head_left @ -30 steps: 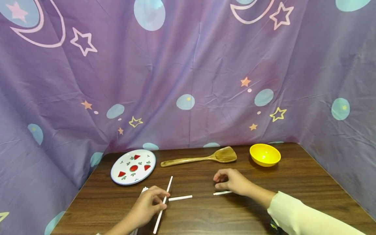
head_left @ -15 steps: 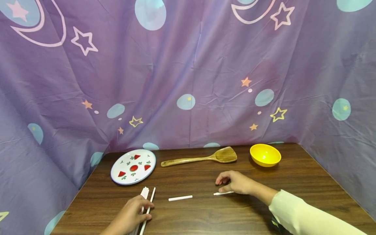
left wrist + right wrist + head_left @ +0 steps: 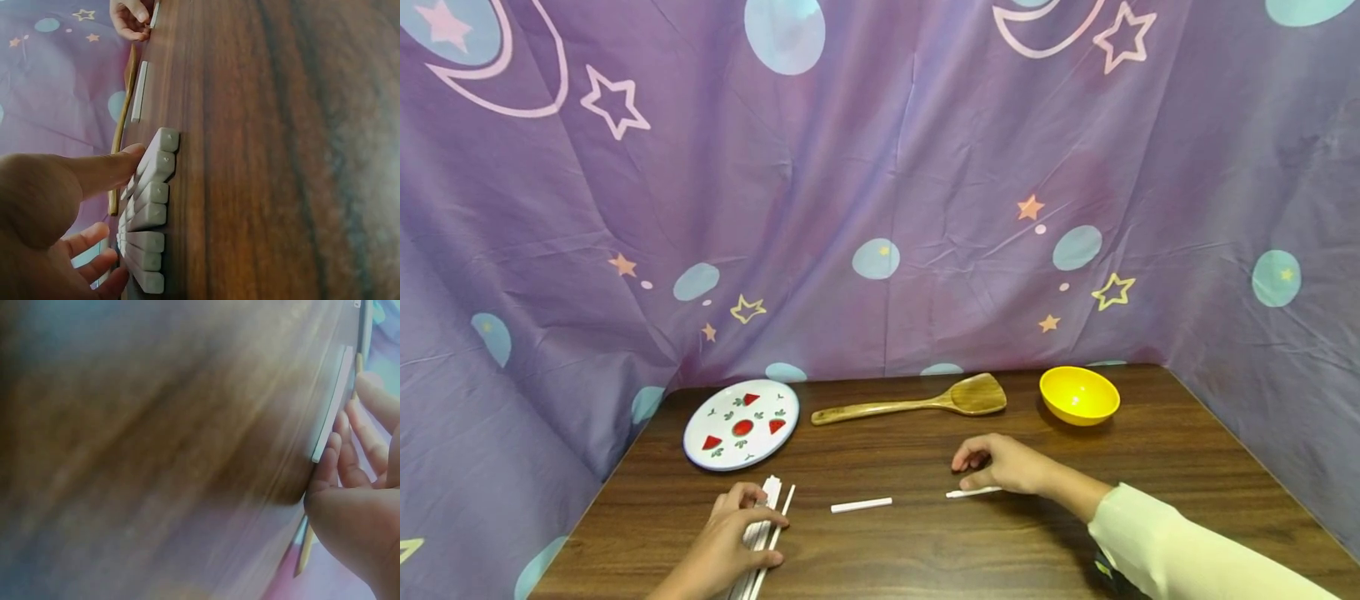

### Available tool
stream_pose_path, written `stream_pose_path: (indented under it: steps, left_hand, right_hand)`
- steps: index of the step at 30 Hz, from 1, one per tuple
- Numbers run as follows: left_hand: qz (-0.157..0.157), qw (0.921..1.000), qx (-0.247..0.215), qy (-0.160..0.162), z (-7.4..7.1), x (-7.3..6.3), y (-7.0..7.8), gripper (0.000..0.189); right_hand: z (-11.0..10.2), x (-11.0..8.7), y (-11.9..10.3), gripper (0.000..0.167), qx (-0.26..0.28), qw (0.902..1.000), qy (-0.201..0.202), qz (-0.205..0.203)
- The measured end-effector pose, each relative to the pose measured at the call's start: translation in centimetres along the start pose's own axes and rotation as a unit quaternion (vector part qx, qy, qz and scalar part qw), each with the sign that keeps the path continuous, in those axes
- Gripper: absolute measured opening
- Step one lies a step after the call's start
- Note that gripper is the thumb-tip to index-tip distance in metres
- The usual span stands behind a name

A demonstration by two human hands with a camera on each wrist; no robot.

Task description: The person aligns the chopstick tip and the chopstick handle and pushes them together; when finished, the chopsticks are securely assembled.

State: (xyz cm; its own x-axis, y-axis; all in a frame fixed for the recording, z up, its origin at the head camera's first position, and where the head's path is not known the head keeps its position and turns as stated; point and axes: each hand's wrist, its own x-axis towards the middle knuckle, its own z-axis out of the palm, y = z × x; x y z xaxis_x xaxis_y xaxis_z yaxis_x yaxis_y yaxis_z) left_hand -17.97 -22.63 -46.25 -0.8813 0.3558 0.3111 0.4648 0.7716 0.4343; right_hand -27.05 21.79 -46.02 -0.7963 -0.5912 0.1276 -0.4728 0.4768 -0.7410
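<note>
Several white square-ended sticks that look like chopsticks (image 3: 156, 212) lie side by side at the table's front left. Over them my left hand (image 3: 722, 533) is spread, its thumb and index finger touching the rightmost chopstick (image 3: 787, 504). In the left wrist view the other fingers stay loosely bent beside the row. A short white rod (image 3: 861, 505) lies near the middle of the table. My right hand (image 3: 1007, 467), loosely curved, rests beside another short white rod (image 3: 961, 493). The right wrist view shows the rod (image 3: 332, 406) lying on the table next to the fingers, not gripped.
At the back left lies a white plate (image 3: 722, 417) with watermelon patterns. A wooden spatula (image 3: 887, 407) lies at the back middle, and a yellow bowl (image 3: 1078, 398) stands at the back right. Purple patterned cloth (image 3: 880, 333) hangs behind the wooden table (image 3: 910, 550).
My left hand has carried the long chopstick leftward and set it beside the others; its fingers have since spread. The right hand has shifted only slightly.
</note>
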Motion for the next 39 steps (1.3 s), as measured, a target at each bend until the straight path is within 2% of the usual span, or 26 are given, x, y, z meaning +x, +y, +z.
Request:
stream_pose_path:
  steps: [3, 11, 14, 17, 21, 25, 32, 39]
  left_hand:
    - [-0.014, 0.9997, -0.019, -0.010, -0.1, -0.2, -0.2, 0.036]
    - [0.002, 0.9993, -0.025, -0.028, -0.5, -0.4, -0.8, 0.036]
    - [0.004, 0.9992, -0.023, -0.033, -0.7, -0.3, -0.7, 0.036]
    - [0.012, 0.9995, -0.017, -0.023, -0.9, 0.1, -0.1, 0.035]
    - [0.026, 0.9994, -0.017, -0.019, -1.0, 1.5, 1.4, 0.036]
    - [0.043, 0.9978, -0.029, -0.041, -0.5, 3.4, 3.2, 0.035]
    - [0.072, 0.9878, -0.082, -0.111, 2.0, 7.1, 5.5, 0.036]
    - [0.093, 0.9798, -0.081, -0.157, 4.3, 9.7, 6.7, 0.030]
  right_hand:
    - [-0.1, 0.0, -0.1, 0.022, 0.007, 1.0000, -0.004, -0.005]
    - [-0.2, -0.2, 0.2, 0.021, -0.006, 0.9998, -0.014, 0.010]
    - [-0.2, -0.2, 0.3, 0.022, -0.005, 0.9998, -0.018, 0.004]
    - [-0.1, -0.3, 0.4, 0.023, -0.001, 0.9998, -0.022, -0.004]
    - [-0.1, -0.4, 0.3, 0.023, 0.003, 0.9996, -0.026, -0.007]
    - [0.0, -0.5, 0.1, 0.022, 0.004, 0.9996, -0.028, -0.009]
    - [0.2, -0.6, -0.3, 0.021, 0.010, 0.9992, -0.034, -0.017]
    - [0.4, -0.8, -0.5, 0.019, 0.010, 0.9992, -0.037, -0.012]
